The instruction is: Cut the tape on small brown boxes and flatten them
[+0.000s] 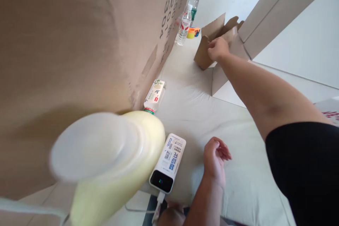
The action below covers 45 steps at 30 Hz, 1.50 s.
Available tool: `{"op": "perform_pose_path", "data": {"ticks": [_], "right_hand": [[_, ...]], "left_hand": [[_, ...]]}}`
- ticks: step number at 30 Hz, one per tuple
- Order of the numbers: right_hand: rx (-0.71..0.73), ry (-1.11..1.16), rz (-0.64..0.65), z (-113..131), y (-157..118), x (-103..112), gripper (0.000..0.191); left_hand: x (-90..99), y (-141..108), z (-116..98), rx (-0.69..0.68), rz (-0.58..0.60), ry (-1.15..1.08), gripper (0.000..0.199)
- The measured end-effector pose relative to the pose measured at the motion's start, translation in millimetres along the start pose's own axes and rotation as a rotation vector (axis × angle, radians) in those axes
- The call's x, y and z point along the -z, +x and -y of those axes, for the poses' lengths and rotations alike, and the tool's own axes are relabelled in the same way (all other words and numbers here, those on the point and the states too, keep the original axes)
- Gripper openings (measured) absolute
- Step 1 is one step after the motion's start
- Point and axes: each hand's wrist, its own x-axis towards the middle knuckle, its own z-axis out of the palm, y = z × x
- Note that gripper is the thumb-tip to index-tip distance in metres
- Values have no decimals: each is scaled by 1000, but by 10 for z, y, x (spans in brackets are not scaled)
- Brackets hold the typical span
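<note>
My right hand (218, 48) reaches forward and grips the near edge of a small open brown cardboard box (203, 53), whose flaps stand up. Part of that box is behind my fingers. My left hand (216, 152) is low in the middle, over the pale cloth surface (246, 169), its fingers loosely curled and apart, holding nothing. Left of it lies a white power bank (169, 159) with a black display end and a white cable plugged in.
A large cardboard carton (79, 42) walls off the left. A pale yellow round object (119, 162) looms close at lower left. Bottles (184, 26) and yellow tape (191, 33) stand far back; another bottle (155, 95) lies mid-left. White boxes (299, 39) fill the right.
</note>
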Motion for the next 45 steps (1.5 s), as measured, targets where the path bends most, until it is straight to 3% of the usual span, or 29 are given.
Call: {"op": "perform_pose_path", "data": {"ticks": [2, 4, 6, 8, 11, 12, 14, 17, 19, 21, 26, 32, 36, 39, 45], "right_hand": [[-31, -13, -38, 139, -305, 152, 22], [-1, 7, -56, 270, -722, 336, 25], [95, 56, -78, 356, -1248, 565, 24], [225, 101, -97, 375, -1873, 826, 19], [246, 178, -144, 262, -2938, 1206, 14], [166, 217, -187, 188, -3299, 1316, 9], [75, 353, -234, -5, -3976, 1502, 11], [-71, 430, -354, -343, -4755, 1712, 22], [-76, 415, -396, -545, -5075, 1830, 22], [-16, 419, -421, -710, -5258, 1939, 20], [68, 529, -499, -981, -5479, 2124, 19], [220, 659, -369, -1222, -5844, 2249, 26], [347, 669, -413, -1443, -6006, 2160, 24], [242, 645, -536, -1580, -6008, 1948, 26], [-137, 439, -681, -1759, -5881, 1572, 58]], "left_hand": [[18, -28, -30, -104, 1, 116, 22], [18, -96, -57, -274, -79, 262, 17], [8, -213, -61, -563, -241, 407, 10], [-8, -370, -32, -954, -342, 515, 7], [-39, -597, 45, -1391, -283, 606, 16], [-50, -647, 68, -1445, -256, 616, 19], [-70, -686, 96, -1424, -234, 606, 22], [-109, -612, 108, -1187, -184, 637, 29], [-161, -518, 133, -1049, -158, 596, 29], [-240, -426, 197, -985, -131, 527, 28], [-467, -295, 469, -650, 20, 498, 34], [-637, -116, 727, -658, 104, 595, 42], [-726, -59, 890, -621, 259, 678, 56], [-771, -94, 1013, -616, 349, 802, 64], [-737, -120, 1141, -821, 368, 1086, 68]]}}
